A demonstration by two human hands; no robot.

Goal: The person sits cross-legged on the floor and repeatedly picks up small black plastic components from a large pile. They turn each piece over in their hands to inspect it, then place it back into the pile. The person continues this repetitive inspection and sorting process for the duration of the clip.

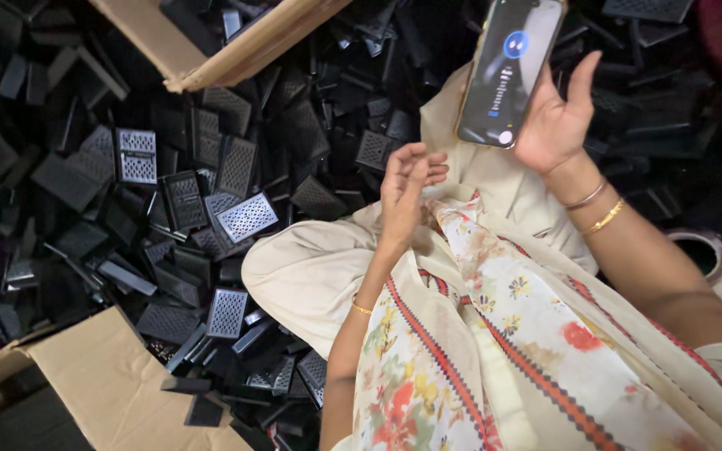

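Observation:
My right hand (557,117) holds a smartphone (509,67) upright at the top of the view, its lit screen facing me. My left hand (407,179) hovers over my knee with the fingers loosely curled and nothing in it. It sits just above the cream trousers (311,267) and the floral scarf (495,317) draped over my lap. Bangles ring both wrists. A big heap of small black perforated plastic grilles (236,217) lies on the floor to the left of my knee.
A cardboard box flap (236,42) juts in at the top. Another cardboard sheet (102,384) lies at the bottom left. A roll of tape (704,250) sits at the right edge. Black parts cover the floor all around.

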